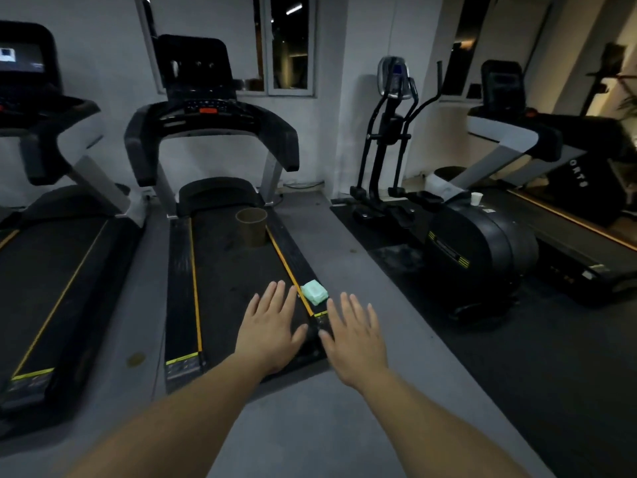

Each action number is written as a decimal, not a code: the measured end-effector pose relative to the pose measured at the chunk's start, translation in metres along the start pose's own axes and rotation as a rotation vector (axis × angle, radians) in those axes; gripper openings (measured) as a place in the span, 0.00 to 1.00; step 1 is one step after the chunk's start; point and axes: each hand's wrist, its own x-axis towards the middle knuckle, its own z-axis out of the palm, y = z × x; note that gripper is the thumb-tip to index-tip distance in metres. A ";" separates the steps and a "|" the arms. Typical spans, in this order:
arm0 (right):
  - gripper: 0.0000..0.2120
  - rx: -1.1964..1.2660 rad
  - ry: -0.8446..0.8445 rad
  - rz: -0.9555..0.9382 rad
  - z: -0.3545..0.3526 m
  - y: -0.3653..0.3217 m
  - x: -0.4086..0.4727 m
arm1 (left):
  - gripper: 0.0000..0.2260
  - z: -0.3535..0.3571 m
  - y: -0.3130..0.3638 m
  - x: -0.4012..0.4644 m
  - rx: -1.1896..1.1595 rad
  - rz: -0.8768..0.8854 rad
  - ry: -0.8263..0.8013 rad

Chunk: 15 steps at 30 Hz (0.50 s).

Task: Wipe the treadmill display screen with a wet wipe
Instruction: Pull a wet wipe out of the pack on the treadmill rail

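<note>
- Left hand (272, 331): extended forward, palm down, fingers spread and straight; it grips nothing. It hangs over the rear end of the centre treadmill's belt (234, 270).
- Right hand (355, 336): likewise flat, fingers splayed, empty. It is over the treadmill's right rear corner and the grey floor (310, 426) beside it.
- Wet wipe pack (313, 291): pale green, small, lying on the treadmill's right side rail near the rear end, just beyond the gap between the two hands. Neither hand touches it.
- Treadmill display screen (193, 65): dark, upright on top of the console at the far end of the machine, well apart from both hands. An orange-red button (208, 111) shows on the console below it.
- Cardboard tube (251, 226): brown, open-topped, standing upright on the belt near the front, toward the right rail.
- Neighbouring treadmill (51, 236): to the left, its own screen partly lit.
- Elliptical trainer (448, 215): to the right on a dark mat, with a small white cup (476, 199) resting on its housing.
- Lighting: dim; fine surface detail on the display cannot be judged.
</note>
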 end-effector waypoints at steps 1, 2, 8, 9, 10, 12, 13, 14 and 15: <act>0.33 0.002 -0.016 0.008 0.009 0.002 0.014 | 0.35 0.012 -0.003 0.013 0.004 0.006 -0.011; 0.32 0.002 -0.031 0.016 0.018 0.005 0.028 | 0.36 0.025 -0.006 0.027 0.009 0.013 -0.023; 0.31 0.004 -0.065 -0.004 0.085 0.043 0.121 | 0.38 0.094 -0.018 0.119 0.033 0.011 -0.089; 0.31 0.009 -0.074 -0.011 0.095 0.053 0.139 | 0.39 0.104 -0.019 0.138 0.040 0.002 -0.101; 0.31 0.017 -0.089 -0.017 0.105 0.062 0.157 | 0.39 0.113 -0.019 0.157 0.042 -0.011 -0.115; 0.31 0.027 -0.097 -0.034 0.123 0.081 0.195 | 0.40 0.128 -0.019 0.195 0.035 -0.042 -0.139; 0.31 0.029 -0.102 -0.046 0.131 0.091 0.211 | 0.41 0.136 -0.018 0.212 0.031 -0.055 -0.153; 0.31 0.032 -0.114 -0.059 0.138 0.100 0.228 | 0.41 0.144 -0.018 0.229 0.023 -0.074 -0.169; 0.31 0.039 -0.118 -0.064 0.145 0.108 0.245 | 0.42 0.150 -0.019 0.245 0.013 -0.095 -0.180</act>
